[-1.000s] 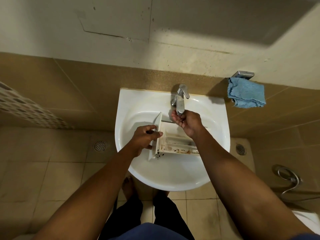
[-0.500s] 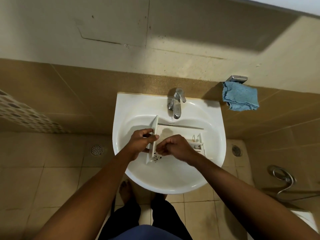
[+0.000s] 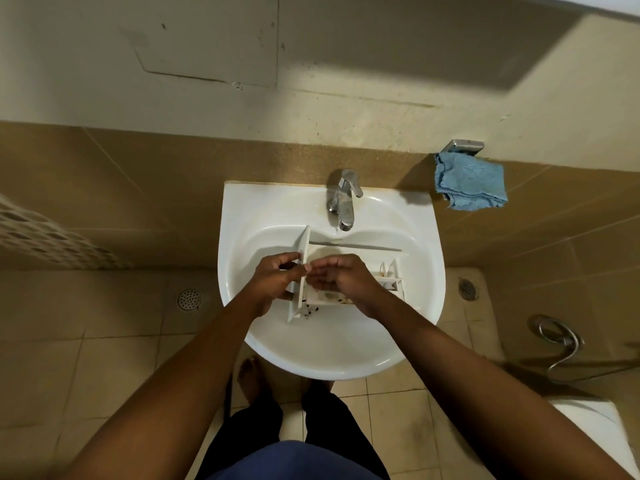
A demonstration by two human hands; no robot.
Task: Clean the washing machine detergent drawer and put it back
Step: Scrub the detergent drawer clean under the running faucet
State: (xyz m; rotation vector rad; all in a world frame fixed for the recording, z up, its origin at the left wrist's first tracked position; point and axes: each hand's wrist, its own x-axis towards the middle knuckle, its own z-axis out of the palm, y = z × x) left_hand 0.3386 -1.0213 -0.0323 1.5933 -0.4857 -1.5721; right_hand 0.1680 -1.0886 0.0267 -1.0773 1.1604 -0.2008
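Observation:
The white detergent drawer [image 3: 360, 252] lies in the white sink [image 3: 422, 271], its front panel to the left and dark grime along its near edge. My left hand [image 3: 273, 278] grips the front panel, thumb on the inner side and fingers on the outer side. My right hand [image 3: 341, 277] lies inside the drawer's left compartment with its fingers loosely bent against the inner wall; whether it holds anything is hidden. The chrome tap [image 3: 344, 202] stands above the drawer's far wall, and no running water shows.
A blue cloth [image 3: 469, 183] hangs from a metal holder on the wall to the right of the sink. Floor drains [image 3: 188, 299] sit on both sides. A chrome hose [image 3: 561, 341] loops at the right. My bare feet stand under the sink.
My right hand came down from the tap into the drawer's left compartment. My left hand kept its grip on the front panel. The camera tilted, so the sink sits lower in view.

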